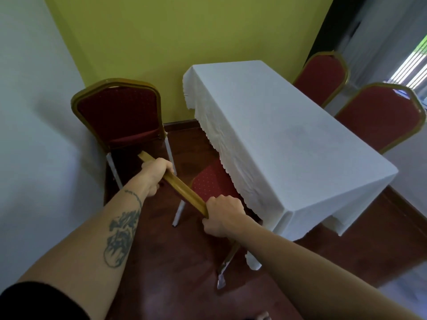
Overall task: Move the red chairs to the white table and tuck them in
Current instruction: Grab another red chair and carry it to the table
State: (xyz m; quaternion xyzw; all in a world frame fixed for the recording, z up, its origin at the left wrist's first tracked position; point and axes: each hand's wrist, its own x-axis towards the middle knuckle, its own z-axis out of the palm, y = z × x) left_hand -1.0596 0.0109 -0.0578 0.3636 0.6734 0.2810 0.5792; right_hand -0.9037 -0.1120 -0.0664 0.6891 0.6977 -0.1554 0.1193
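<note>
A red chair with a gold frame [182, 191] stands right below me, its seat partly under the white cloth of the table [277, 139]. My left hand [154, 173] grips the far end of the chair's top rail. My right hand [223, 214] grips the near end. A second red chair [117, 114] stands apart by the left wall, facing me. Two more red chairs [322, 77] [381, 116] stand at the table's far side with their backs showing above the tabletop.
A yellow-green wall closes the far end of the table, and a white wall runs along the left. The floor is dark red-brown wood. A bright window opening lies at the far right. The tablecloth hangs low over the table's near side.
</note>
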